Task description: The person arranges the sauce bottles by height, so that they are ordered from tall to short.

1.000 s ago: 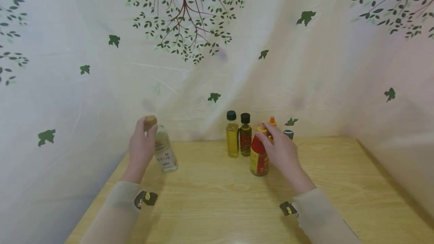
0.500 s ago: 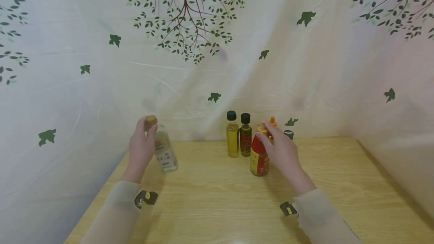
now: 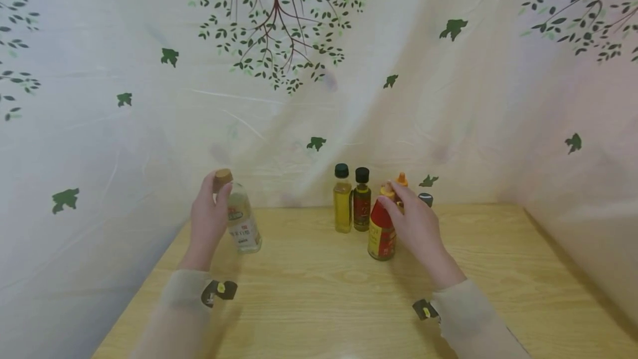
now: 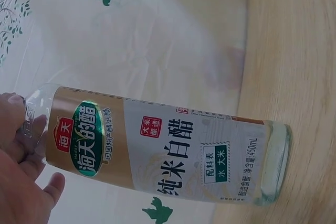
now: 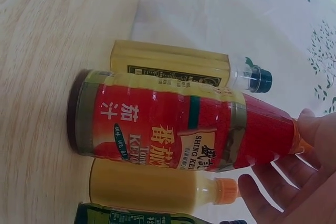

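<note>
My left hand (image 3: 209, 220) grips a clear glass bottle of white rice vinegar (image 4: 173, 150) by its neck, just under the tan cap (image 3: 223, 175). This bottle is on the left of the table, its base at the tabletop. On the right, my right hand (image 3: 416, 223) holds a red ketchup bottle (image 5: 168, 124) by its orange-yellow cap, thumb on one side and fingers on the other. The ketchup's base is at the tabletop too. Most of its cap is hidden by the fingers in the right wrist view.
Behind the ketchup stand a square bottle of yellow oil (image 3: 342, 206) and a dark bottle with a black cap (image 3: 361, 204). An orange-capped bottle (image 5: 142, 186) and a green glass bottle (image 5: 131, 215) are close beside it. A leaf-patterned curtain (image 3: 279, 126) borders the wooden table (image 3: 309, 292).
Both hands keep their grips, and the bottles hold their places. Only the head view has shifted slightly.
</note>
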Motion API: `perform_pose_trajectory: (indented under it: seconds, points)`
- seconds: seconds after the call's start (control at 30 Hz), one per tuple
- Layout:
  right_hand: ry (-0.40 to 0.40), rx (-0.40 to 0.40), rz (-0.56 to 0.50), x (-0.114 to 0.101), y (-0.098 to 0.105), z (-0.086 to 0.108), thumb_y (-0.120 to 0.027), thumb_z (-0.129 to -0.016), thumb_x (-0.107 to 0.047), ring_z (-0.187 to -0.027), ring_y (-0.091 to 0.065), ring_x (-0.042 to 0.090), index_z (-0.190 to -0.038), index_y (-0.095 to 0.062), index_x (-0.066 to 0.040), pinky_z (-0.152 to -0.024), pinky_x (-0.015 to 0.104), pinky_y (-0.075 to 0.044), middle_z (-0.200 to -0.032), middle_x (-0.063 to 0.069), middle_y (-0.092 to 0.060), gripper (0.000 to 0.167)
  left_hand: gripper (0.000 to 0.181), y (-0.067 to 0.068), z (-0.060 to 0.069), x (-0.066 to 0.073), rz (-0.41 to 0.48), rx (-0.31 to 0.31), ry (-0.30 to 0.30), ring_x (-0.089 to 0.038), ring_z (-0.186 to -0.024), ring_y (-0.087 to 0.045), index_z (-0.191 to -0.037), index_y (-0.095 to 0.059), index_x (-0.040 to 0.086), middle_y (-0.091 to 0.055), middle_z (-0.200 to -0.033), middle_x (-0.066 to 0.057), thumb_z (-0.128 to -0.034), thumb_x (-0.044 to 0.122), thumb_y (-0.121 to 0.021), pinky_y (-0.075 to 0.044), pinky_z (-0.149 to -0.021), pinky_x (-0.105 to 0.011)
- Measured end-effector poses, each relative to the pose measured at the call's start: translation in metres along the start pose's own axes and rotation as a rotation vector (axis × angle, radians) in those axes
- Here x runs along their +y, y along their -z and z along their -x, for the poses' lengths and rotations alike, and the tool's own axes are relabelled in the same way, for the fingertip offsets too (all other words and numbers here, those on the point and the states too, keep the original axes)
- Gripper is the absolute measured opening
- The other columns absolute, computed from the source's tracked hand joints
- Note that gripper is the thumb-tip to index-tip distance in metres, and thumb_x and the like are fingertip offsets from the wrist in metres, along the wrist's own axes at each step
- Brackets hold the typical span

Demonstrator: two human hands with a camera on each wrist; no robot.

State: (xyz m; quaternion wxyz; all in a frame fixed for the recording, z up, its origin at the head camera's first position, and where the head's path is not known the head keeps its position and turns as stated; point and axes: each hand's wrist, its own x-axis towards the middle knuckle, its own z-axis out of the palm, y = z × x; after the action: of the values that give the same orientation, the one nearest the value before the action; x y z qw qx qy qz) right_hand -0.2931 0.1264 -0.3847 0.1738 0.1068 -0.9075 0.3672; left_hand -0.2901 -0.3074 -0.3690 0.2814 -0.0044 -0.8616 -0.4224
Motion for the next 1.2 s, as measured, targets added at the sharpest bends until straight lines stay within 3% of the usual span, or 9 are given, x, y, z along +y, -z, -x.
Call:
perform_pose_trajectory:
  seconds: [0.23,0.53,0.83,0.97,1.2]
  points:
    - [0.003,0.015,-0.012,-0.003,0.0,0.001,-0.06,-0.116,-0.043,-0.126,-0.069,0.046,-0.159,-0.058,-0.01,-0.104,0.07,-0.055,-0.142,0.02,-0.07,0.054,0.055,-0.001,0.002,-0.005,0.031,0.005,0.016,-0.044,-0.147,-0.051,-0.168,-0.04,0.013,-0.061,-0.15,-0.018,-0.1199,0.04,-0.046,-0.036,-0.124,-0.072]
    - [0.024,-0.019,-0.041,-0.004,0.005,-0.002,-0.061,-0.115,-0.042,-0.12,-0.073,0.044,-0.151,-0.064,-0.012,-0.101,0.065,-0.06,-0.132,0.018,-0.074,0.047,0.055,0.0,0.002,-0.006,0.073,0.0,-0.008,-0.043,-0.15,-0.049,-0.167,-0.042,0.014,-0.059,-0.156,-0.017,-0.1196,0.041,-0.047,-0.037,-0.124,-0.071]
    - [0.061,-0.079,-0.015,-0.002,0.013,-0.007,-0.068,-0.113,-0.037,-0.118,-0.073,0.045,-0.15,-0.064,-0.01,-0.096,0.063,-0.063,-0.145,0.02,-0.069,0.046,0.058,-0.002,0.0,-0.01,0.082,-0.029,0.026,-0.044,-0.158,-0.04,-0.17,-0.038,0.018,-0.049,-0.169,-0.014,-0.1192,0.045,-0.046,-0.033,-0.126,-0.071]
    - [0.061,-0.084,0.021,-0.004,0.017,-0.01,-0.072,-0.11,-0.036,-0.117,-0.073,0.043,-0.148,-0.066,-0.01,-0.096,0.063,-0.062,-0.141,0.019,-0.072,0.046,0.057,-0.003,0.0,-0.01,0.085,-0.023,0.015,-0.045,-0.157,-0.041,-0.169,-0.04,0.016,-0.051,-0.167,-0.015,-0.119,0.044,-0.048,-0.037,-0.124,-0.071]
    - [0.058,-0.062,0.05,-0.032,0.025,-0.016,-0.074,-0.106,-0.049,-0.122,-0.071,0.041,-0.14,-0.071,-0.011,-0.102,0.066,-0.057,-0.136,0.015,-0.074,0.051,0.057,-0.003,0.002,-0.009,0.076,-0.012,0.01,-0.043,-0.157,-0.041,-0.167,-0.042,0.014,-0.054,-0.165,-0.014,-0.1188,0.044,-0.048,-0.034,-0.126,-0.07]
